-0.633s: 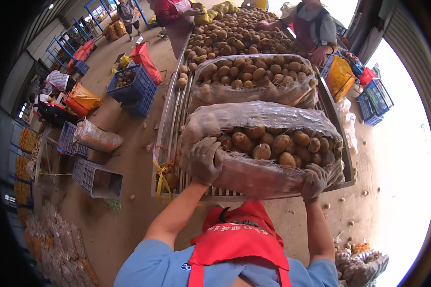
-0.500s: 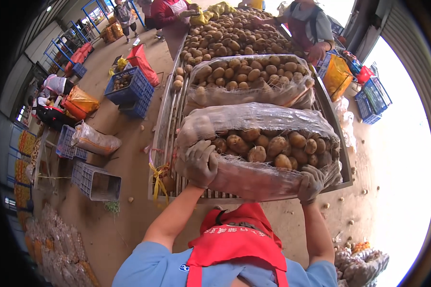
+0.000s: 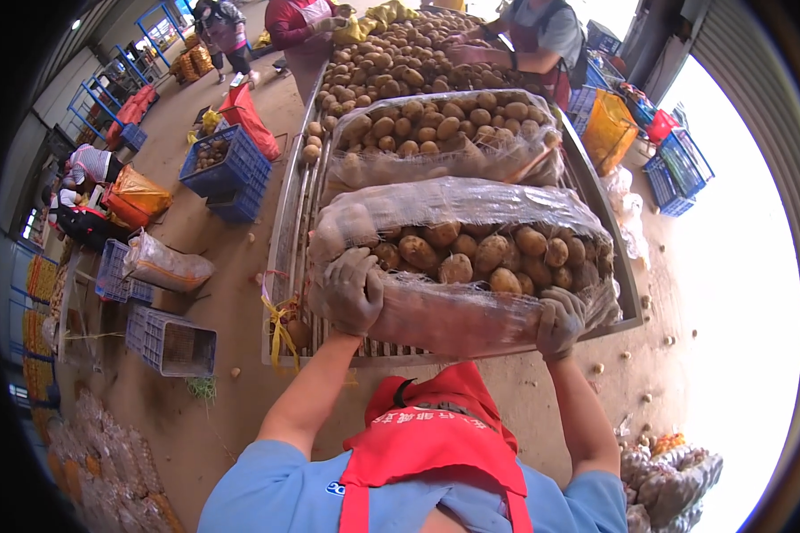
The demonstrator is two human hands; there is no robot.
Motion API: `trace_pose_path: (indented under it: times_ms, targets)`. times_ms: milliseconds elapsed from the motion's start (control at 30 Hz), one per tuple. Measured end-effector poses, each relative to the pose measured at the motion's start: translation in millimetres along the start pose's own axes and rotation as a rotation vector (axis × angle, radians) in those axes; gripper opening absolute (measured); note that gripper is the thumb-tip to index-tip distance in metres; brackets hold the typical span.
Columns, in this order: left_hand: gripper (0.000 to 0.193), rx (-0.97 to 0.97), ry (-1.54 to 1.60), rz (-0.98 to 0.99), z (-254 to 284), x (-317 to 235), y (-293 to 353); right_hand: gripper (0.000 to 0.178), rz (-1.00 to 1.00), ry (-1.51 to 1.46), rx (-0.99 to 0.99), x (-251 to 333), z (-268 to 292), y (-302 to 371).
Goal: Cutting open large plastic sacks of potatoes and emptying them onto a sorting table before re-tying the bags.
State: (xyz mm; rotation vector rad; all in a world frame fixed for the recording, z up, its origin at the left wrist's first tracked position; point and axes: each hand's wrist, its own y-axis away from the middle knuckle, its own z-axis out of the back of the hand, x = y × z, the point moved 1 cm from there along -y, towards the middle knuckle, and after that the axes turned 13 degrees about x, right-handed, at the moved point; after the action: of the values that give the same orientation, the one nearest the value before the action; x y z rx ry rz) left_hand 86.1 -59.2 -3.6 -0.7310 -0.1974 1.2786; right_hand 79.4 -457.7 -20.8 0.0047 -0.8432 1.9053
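Co-worker's forearm (image 3: 535,60) now over loose potatoes (image 3: 382,69) — wearer's hands (image 3: 354,289) both tight on nearer plastic bag (image 3: 458,317)

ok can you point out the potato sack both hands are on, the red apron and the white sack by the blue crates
potato sack (image 3: 449,311), head view, its near plastic side
red apron (image 3: 436,453), head view, its middle
white sack (image 3: 169,264), head view, its side

Brown floor (image 3: 238,306), ribbed shutter (image 3: 756,107), bright opening (image 3: 747,311)
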Motion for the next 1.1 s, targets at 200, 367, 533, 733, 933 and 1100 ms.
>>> trace_pose_path:
  times_ms: [200,367,533,733,933,1100]
  targets:
    - [0.021,-0.021,0.021,-0.003,-2.2,-1.4,1.8,0.018,-0.030,0.011,0.018,-3.3,1.0,2.6]
    - [0.021,-0.021,-0.045,0.006,-0.7,-4.2,1.1,0.015,-0.041,0.009,0.043,-4.2,1.6,4.7]
    - [0.021,-0.038,-0.047,0.014,-0.5,0.7,3.3,0.017,0.002,0.008,0.005,-1.5,0.4,3.3]
    - [0.021,-0.022,0.027,0.033,-5.2,1.7,4.8,0.017,-0.039,-0.002,0.022,-3.6,0.6,5.6]
    - [0.021,-0.013,-0.012,0.064,-1.9,0.3,7.1,0.018,-0.004,0.004,0.011,-2.8,-1.7,6.4]
    - [0.021,0.003,-0.021,0.061,-1.9,3.2,8.2,0.018,-0.024,-0.011,0.016,-2.0,-3.2,4.2]
